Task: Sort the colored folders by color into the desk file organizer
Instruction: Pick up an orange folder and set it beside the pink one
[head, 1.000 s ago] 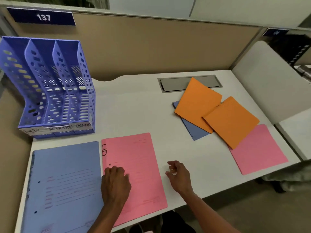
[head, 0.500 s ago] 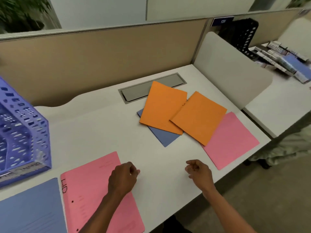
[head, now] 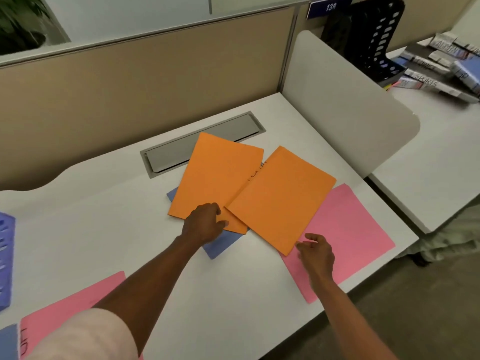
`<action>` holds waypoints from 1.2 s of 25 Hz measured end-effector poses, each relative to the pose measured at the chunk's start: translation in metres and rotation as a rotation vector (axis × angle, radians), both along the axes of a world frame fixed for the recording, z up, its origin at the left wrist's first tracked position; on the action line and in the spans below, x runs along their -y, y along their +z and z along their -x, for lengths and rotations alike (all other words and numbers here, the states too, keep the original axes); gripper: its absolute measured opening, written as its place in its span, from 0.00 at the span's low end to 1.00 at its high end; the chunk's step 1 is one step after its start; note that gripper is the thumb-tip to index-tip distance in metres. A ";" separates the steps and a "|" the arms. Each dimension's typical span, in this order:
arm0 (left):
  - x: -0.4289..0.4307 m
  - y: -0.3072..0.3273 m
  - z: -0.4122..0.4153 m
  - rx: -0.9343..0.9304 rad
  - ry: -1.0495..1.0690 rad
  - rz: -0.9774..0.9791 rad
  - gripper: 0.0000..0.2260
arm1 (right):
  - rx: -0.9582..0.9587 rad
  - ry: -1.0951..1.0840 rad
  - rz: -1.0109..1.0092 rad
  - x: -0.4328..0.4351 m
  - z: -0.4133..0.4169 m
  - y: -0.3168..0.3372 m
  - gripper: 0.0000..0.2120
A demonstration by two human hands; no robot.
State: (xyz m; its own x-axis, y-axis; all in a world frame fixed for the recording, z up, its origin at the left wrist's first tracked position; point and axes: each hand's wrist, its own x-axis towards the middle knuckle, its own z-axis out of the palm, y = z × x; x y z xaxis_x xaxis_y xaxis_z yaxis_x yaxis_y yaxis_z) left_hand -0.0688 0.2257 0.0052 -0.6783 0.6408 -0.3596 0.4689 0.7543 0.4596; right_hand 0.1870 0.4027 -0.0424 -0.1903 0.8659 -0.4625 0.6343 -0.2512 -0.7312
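Two orange folders overlap mid-desk: the left orange folder (head: 215,178) and the right orange folder (head: 280,198). A blue folder (head: 220,242) peeks out beneath them, and a pink folder (head: 345,237) lies under the right one. My left hand (head: 204,224) rests on the near edge of the left orange folder, fingers curled over it. My right hand (head: 317,253) hovers open at the near corner of the right orange folder. Another pink folder (head: 67,310) lies near left. Only an edge of the purple file organizer (head: 5,261) shows at far left.
A grey cable hatch (head: 181,149) is set into the desk (head: 104,216) behind the folders. A white divider panel (head: 345,105) bounds the right side. Beyond it stand a black organizer (head: 376,40) and stacked papers (head: 446,66). A tan partition closes the back.
The view has swung right, away from the organizer. Both hands left the near pink folder and reached forward to the pile of orange folders.
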 end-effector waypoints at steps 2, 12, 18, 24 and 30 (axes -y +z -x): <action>-0.030 -0.005 0.011 -0.011 -0.055 0.038 0.27 | -0.015 -0.046 0.061 -0.015 0.003 -0.006 0.19; -0.087 -0.020 0.010 0.386 -0.012 0.118 0.50 | -0.171 -0.170 0.300 -0.033 0.011 -0.032 0.21; -0.073 -0.012 0.013 0.232 0.062 0.089 0.31 | -0.098 -0.118 0.216 -0.031 0.015 -0.031 0.21; -0.022 0.005 0.009 0.224 0.178 -0.006 0.20 | -0.191 0.058 0.214 -0.007 -0.009 -0.023 0.17; 0.045 0.029 -0.004 0.437 0.518 -0.273 0.20 | -0.360 0.257 0.053 0.035 -0.013 0.010 0.14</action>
